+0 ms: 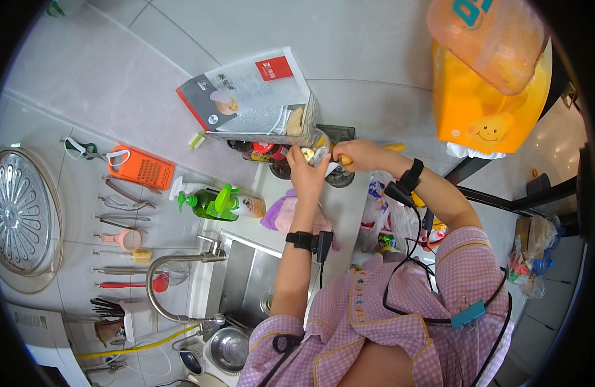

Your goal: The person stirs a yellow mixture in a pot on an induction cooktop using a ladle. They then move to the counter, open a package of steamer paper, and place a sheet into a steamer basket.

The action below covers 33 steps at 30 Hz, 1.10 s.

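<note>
My left hand (305, 171) is at the corner counter, its fingers and thumb around a small clear plastic item (320, 154) with a white and yellow patterned piece (307, 154). Close beside it, my right hand (358, 155) has its fingers curled around a yellow stick-like thing (345, 159); what it is exactly is too small to tell. Another yellow rod-like end (394, 147) shows beyond the right wrist. Just below the hands stands a dark glass jar (340, 179). Behind them, a clear round container (320, 139) is partly hidden by the left fingers.
A printed box (249, 96) leans open at the wall, beside lidded jars (269, 150). Pump bottles (205, 203), a purple and pink cloth (297, 213) and a steel sink (249, 271) with a faucet (181, 259) are to the left. Plastic bags (389, 213) are below the counter.
</note>
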Available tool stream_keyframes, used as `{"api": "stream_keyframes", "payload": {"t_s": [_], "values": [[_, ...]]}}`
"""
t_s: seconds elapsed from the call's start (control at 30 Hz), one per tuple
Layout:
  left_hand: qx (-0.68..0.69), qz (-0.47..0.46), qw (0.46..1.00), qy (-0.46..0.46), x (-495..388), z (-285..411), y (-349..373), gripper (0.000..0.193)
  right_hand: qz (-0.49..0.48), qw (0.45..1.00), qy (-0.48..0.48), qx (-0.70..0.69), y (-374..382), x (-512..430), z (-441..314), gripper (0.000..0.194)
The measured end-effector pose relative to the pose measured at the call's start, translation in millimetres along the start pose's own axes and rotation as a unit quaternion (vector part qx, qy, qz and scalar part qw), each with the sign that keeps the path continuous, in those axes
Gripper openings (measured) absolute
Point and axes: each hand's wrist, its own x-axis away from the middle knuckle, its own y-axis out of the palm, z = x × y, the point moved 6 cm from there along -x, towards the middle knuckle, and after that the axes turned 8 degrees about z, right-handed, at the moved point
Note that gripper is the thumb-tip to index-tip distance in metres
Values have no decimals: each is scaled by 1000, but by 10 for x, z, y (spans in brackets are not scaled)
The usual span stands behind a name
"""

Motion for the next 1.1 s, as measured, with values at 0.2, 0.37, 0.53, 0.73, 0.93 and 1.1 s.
{"api": "stream_keyframes", "payload": {"t_s": [0.2,0.37,0.53,0.73,0.93,1.1], "values": [[-59,-63,994,63,-116,-12,-38,78,-14,1000,-8,4,57,2,-8,29],[-15,-137,989,52,-223,-104,6,73,-15,999,-49,9,71,10,-78,29],[1,-175,985,-1,-241,-104,63,66,-32,998,-42,-31,18,-15,-26,31],[11,-139,989,48,-233,-29,29,65,-53,994,-39,-90,-84,-39,69,28],[25,-116,993,20,-121,-69,107,68,137,974,-38,-175,-554,-62,-120,22],[38,-139,989,-13,-106,-69,118,74,350,930,-2,-113,-1169,54,-251,25]]}}
